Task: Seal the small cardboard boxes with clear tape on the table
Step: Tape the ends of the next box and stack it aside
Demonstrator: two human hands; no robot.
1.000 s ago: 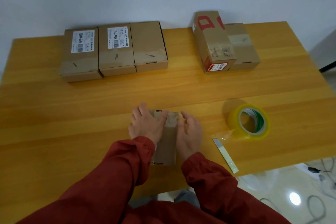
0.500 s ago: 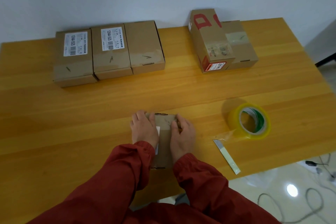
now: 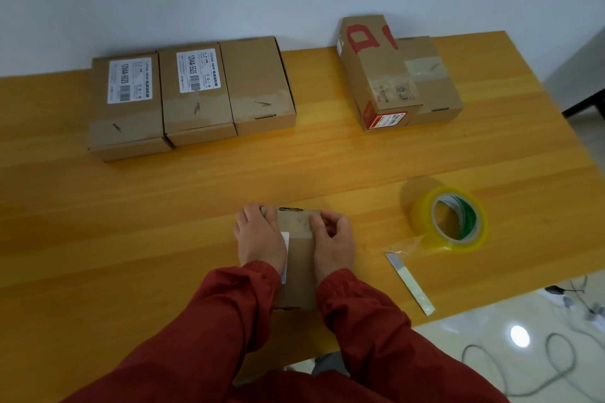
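A small cardboard box [image 3: 299,258] lies near the table's front edge, between my two hands. My left hand [image 3: 260,237] lies flat along its left side, covering part of a white label. My right hand [image 3: 332,239] presses on the right side with fingers curled over the top, where a strip of clear tape crosses the far end. A roll of clear tape [image 3: 450,219] with a green core stands to the right, its loose end trailing toward a metal blade [image 3: 409,283] on the table.
Three taped cardboard boxes [image 3: 193,91] sit side by side at the back left. Two more boxes [image 3: 396,72], one with red markings, stand at the back right. The wooden table [image 3: 131,222] ends just past the blade; cables lie on the floor.
Both hands have closed in on the box from spread positions and slid slightly toward its far end. The view has shifted a little to the right.
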